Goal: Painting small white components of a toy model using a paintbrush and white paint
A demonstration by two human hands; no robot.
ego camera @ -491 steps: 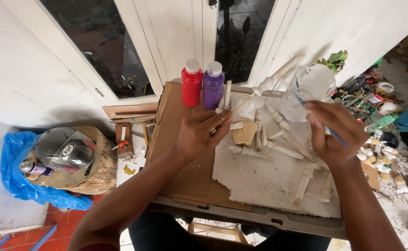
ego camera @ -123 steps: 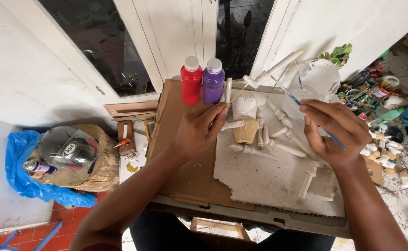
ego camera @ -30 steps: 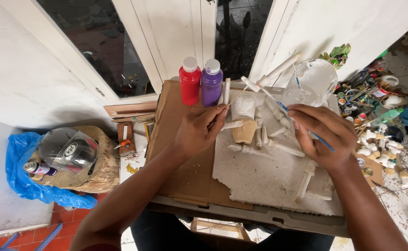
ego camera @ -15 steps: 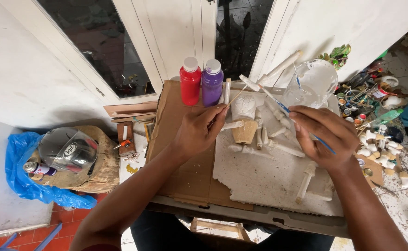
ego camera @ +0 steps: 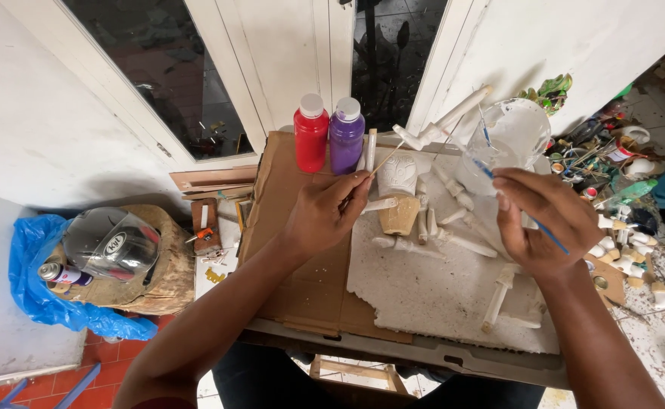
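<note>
Far to the left, on the floor, a helmet (ego camera: 109, 244) rests on a brown lump above blue plastic sheeting (ego camera: 37, 291). Across the cardboard board (ego camera: 294, 250) stand a red paint bottle (ego camera: 311, 132) and a purple paint bottle (ego camera: 346, 136), just beside each other. Before them the left hand (ego camera: 325, 216) pinches a thin stick (ego camera: 387, 159) bearing a white piece. White carved pieces (ego camera: 453, 242) litter the foam sheet (ego camera: 438, 295). The right hand (ego camera: 548, 223) pinches a blue brush (ego camera: 518, 203), its tip at a clear cup (ego camera: 510, 136).

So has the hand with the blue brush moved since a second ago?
Yes. The right hand has lifted the blue paintbrush slightly up toward the clear plastic cup, which stayed put.
</note>
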